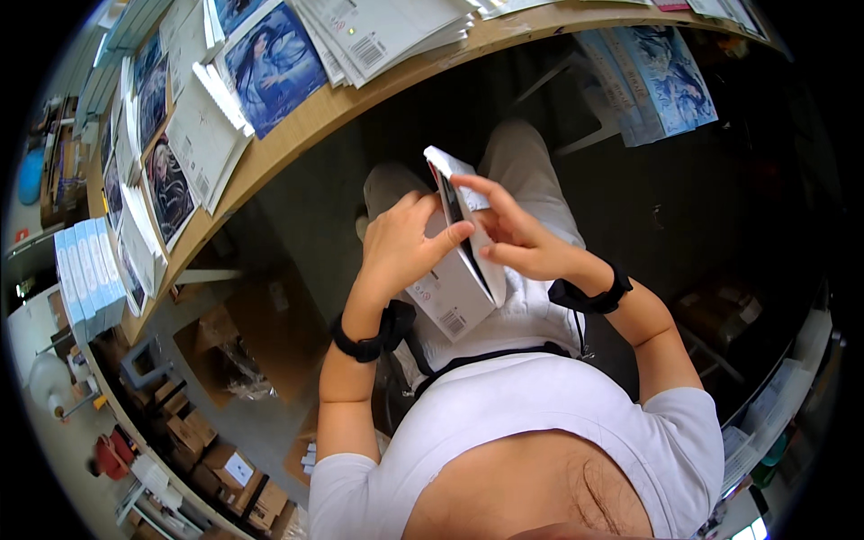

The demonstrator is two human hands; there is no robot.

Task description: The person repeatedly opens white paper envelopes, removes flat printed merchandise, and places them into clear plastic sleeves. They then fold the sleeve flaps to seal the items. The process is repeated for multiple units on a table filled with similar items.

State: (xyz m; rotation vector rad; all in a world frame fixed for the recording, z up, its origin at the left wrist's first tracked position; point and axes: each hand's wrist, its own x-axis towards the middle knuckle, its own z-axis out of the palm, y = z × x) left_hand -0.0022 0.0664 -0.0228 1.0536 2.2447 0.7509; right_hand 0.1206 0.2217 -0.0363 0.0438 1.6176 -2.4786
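Above my lap, a white-covered book [453, 295] stands slightly parted, with a dark gap along its opening edge. My left hand [405, 241] is wrapped over its left cover, thumb reaching across to the gap. My right hand [522, 236] grips the other side, with the index finger near the top of the book and the thumb lower down by the opening. A printed barcode shows at the lower end of the left cover. The inside pages are mostly hidden by my fingers.
A curved wooden table [360, 103] bends around the front and left, bearing piles of illustrated books [274, 67]. Light blue volumes [88, 270] stand at its left end. An open cardboard box [243, 333] lies on the floor at left. Blue illustrated packages [661, 85] sit at the front right.
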